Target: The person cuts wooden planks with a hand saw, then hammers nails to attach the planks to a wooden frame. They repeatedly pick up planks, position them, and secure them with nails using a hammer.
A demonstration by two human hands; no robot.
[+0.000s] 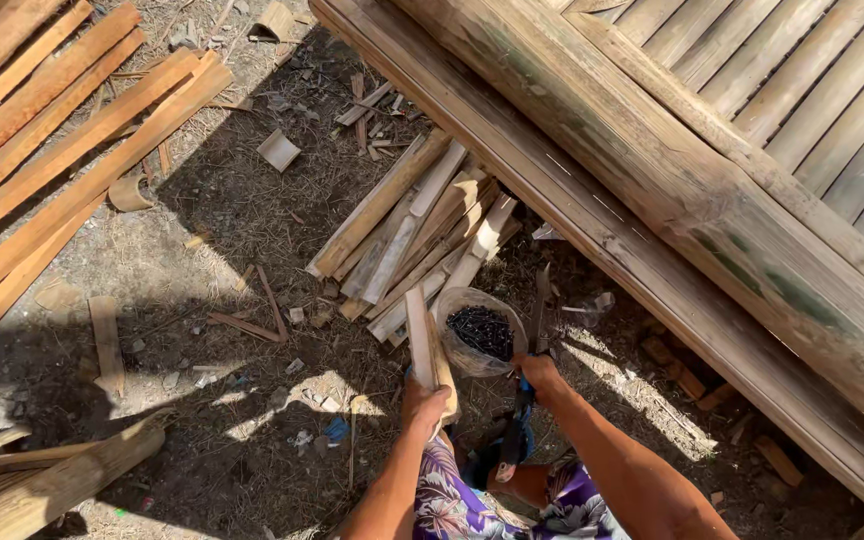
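Observation:
My left hand [424,405] grips the lower end of a short split bamboo piece [422,335], held upright over the ground. My right hand [540,372] is closed on the handle of a dark-bladed knife [538,300], whose blade points up beside a round container of small dark nails [480,332]. The two hands are close together, with the container between and just above them. A pile of short bamboo slats [414,235] lies on the dirt right behind the container.
A large bamboo frame of thick beams [672,190] crosses diagonally on the right, with a slatted panel [812,90] behind it. Long bamboo strips [42,140] lie at upper left, more pieces [42,480] at lower left. Chips and offcuts litter the dirt.

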